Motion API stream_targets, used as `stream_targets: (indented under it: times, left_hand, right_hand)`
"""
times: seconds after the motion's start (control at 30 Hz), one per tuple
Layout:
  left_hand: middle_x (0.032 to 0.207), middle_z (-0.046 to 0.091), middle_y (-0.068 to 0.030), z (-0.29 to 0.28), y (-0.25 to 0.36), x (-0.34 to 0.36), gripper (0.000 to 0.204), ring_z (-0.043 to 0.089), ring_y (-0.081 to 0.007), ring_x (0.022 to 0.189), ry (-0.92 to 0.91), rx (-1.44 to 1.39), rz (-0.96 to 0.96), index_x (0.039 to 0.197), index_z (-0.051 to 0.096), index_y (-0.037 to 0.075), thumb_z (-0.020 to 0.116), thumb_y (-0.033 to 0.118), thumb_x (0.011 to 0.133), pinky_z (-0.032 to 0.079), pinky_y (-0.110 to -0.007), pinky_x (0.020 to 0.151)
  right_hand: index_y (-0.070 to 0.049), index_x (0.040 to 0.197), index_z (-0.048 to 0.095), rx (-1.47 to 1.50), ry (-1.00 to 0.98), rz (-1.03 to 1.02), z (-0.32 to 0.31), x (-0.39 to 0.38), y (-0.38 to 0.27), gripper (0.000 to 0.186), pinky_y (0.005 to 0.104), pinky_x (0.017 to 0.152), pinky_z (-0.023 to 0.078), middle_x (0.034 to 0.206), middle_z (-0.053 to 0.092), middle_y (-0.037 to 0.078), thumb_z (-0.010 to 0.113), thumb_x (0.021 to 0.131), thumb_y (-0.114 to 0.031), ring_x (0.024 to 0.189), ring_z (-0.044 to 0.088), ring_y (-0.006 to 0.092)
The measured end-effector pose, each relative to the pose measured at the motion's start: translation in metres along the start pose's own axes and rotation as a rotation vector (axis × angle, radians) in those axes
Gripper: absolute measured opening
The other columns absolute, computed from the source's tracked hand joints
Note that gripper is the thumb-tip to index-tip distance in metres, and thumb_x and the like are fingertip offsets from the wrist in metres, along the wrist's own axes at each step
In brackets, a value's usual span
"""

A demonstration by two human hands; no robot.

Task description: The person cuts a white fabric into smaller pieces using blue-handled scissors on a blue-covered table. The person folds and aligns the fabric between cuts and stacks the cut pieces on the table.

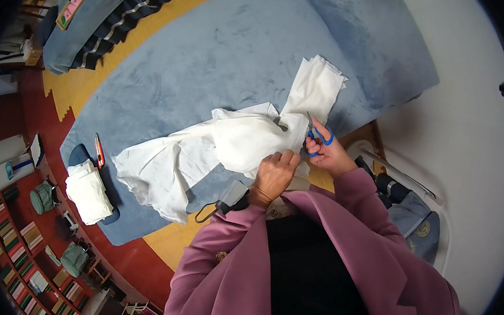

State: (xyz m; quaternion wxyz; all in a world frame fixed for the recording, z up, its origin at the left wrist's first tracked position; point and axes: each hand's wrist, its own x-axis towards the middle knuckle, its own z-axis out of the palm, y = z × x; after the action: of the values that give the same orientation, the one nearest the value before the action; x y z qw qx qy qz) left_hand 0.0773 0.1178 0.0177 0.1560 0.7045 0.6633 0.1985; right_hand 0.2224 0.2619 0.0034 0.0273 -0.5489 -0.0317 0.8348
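A long piece of white cloth lies spread over a blue-covered bed in front of me, with a rounded, raised middle and a small dark gap near its right part. My left hand is closed at the near edge of this cloth, fingers curled and pressed together on it; the fingertips are partly hidden. In my right hand is a pair of scissors with blue handles, blades pointing away from me beside the cloth. Beyond the scissors, a layered end of the white fabric stretches toward the far right.
The blue bed cover reaches far ahead. At its left end lie a folded white cloth stack and an orange-red cutter or pen. A white wall stands on the right, bookshelves on the left. A grey device sits at my left wrist.
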Motion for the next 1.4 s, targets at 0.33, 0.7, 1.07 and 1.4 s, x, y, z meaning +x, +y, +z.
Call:
stream_targets:
  times: [0.33,0.7,1.07,1.4]
  left_hand:
    - [0.096,0.060,-0.0047,-0.034,-0.011,-0.015,0.025,0.058,-0.0216,0.088,0.283,0.017,0.015,0.095,0.061,0.008,0.066,0.012,0.071,0.048,-0.032,0.068]
    - [0.085,0.057,-0.0083,-0.018,-0.020,-0.030,0.018,0.058,-0.0265,0.086,0.227,-0.145,0.045,0.086,0.058,0.006,0.061,0.003,0.069,0.049,-0.035,0.073]
    - [0.077,0.060,-0.0117,-0.019,-0.007,0.003,0.019,0.060,-0.0317,0.064,0.495,-0.434,-0.242,0.093,0.061,0.005,0.064,0.002,0.074,0.048,-0.040,0.058]
    - [0.079,0.057,-0.0065,-0.029,0.003,0.016,0.032,0.059,-0.0253,0.075,0.221,-0.007,0.023,0.096,0.065,0.006,0.068,0.009,0.064,0.046,-0.037,0.076]
  right_hand:
    - [-0.007,0.089,0.054,-0.223,-0.363,0.232,0.003,-0.032,0.030,0.073,0.0190,0.045,0.027,0.075,0.047,0.002,0.041,0.088,-0.078,0.063,0.043,0.0115]
    - [-0.011,0.091,0.056,-0.125,-0.331,0.109,0.016,-0.023,0.024,0.065,0.0207,0.048,0.029,0.078,0.052,0.002,0.044,0.090,-0.075,0.071,0.049,0.0137]
    - [-0.016,0.094,0.056,-0.303,-0.331,-0.161,0.046,-0.072,0.020,0.051,0.0224,0.055,0.031,0.080,0.055,-0.002,0.042,0.097,-0.065,0.069,0.051,0.0101]
    - [-0.010,0.098,0.063,-0.442,-0.136,-0.149,0.016,-0.072,0.040,0.054,0.0241,0.070,0.044,0.080,0.059,0.002,0.050,0.095,-0.063,0.076,0.056,0.0107]
